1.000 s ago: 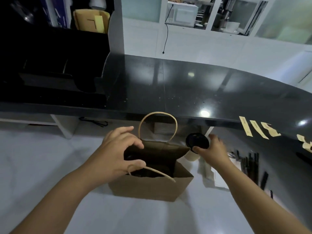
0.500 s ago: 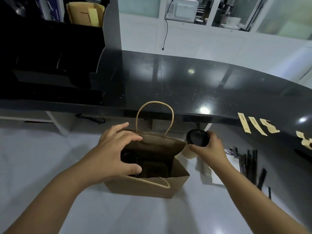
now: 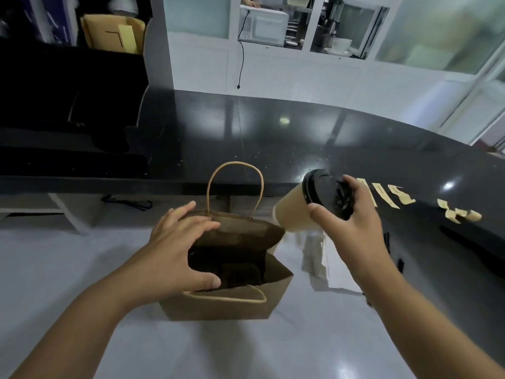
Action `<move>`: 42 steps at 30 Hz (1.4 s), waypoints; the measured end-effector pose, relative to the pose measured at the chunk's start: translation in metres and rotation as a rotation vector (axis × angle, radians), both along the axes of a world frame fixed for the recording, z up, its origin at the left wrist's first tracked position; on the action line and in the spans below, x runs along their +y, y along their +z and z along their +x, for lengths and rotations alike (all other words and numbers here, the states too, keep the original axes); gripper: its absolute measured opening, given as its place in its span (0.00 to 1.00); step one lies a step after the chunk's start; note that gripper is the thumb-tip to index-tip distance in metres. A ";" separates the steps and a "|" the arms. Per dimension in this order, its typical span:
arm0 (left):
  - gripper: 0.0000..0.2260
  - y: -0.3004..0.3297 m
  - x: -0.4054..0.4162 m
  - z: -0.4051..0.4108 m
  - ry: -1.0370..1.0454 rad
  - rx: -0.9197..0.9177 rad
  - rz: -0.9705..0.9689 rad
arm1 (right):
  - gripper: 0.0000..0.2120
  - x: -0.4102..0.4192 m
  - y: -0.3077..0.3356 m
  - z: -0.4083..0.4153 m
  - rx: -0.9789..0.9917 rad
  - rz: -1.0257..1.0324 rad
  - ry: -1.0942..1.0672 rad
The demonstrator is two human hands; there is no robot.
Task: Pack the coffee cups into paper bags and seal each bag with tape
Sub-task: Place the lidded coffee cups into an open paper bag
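Observation:
A brown paper bag with twisted paper handles stands open on the white counter. Something dark, a lid by its look, lies inside it at the left. My left hand spreads across the bag's mouth, thumb on the near edge and fingers on the far edge, holding it open. My right hand grips a tan paper coffee cup by its black lid, lifted and tilted to the right of the bag. Several strips of tan tape stick to the black raised counter at the right.
The black raised counter runs behind the bag. White papers and dark sticks lie right of the bag. A dark rack stands at the left, with a brown envelope box above it.
My right hand has lifted the coffee cup off the counter and tilted it, now higher and beside the bag. My left hand keeps holding the bag's mouth open; the near handle has dropped.

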State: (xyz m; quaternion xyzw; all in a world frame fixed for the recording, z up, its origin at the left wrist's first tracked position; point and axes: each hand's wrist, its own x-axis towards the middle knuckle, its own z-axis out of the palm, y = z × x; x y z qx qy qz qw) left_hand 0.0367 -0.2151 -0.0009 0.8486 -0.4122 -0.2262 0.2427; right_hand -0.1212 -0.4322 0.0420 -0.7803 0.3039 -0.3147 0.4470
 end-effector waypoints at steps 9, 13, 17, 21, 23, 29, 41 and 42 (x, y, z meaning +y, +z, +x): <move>0.51 0.004 0.000 -0.004 0.046 0.011 0.005 | 0.27 0.046 0.017 0.026 0.132 0.029 0.266; 0.56 -0.001 0.004 -0.003 0.064 0.018 -0.030 | 0.34 0.059 0.004 0.046 0.345 -0.086 0.343; 0.57 0.001 0.006 -0.006 0.058 0.046 -0.043 | 0.39 0.062 -0.002 0.056 0.520 -0.124 0.428; 0.57 0.001 0.008 -0.007 0.036 0.054 -0.043 | 0.38 0.058 0.007 0.055 0.700 -0.247 0.498; 0.56 0.002 0.008 -0.008 0.022 0.054 -0.041 | 0.36 0.054 0.009 0.053 0.781 -0.324 0.524; 0.55 0.003 0.009 -0.010 0.009 0.041 -0.044 | 0.42 0.045 0.001 0.053 0.968 -0.402 0.577; 0.55 0.003 0.009 -0.012 0.008 0.026 -0.035 | 0.44 0.049 -0.021 0.069 1.193 -0.399 0.666; 0.54 0.003 0.009 -0.012 0.008 0.026 -0.032 | 0.44 0.049 -0.022 0.070 1.207 -0.398 0.672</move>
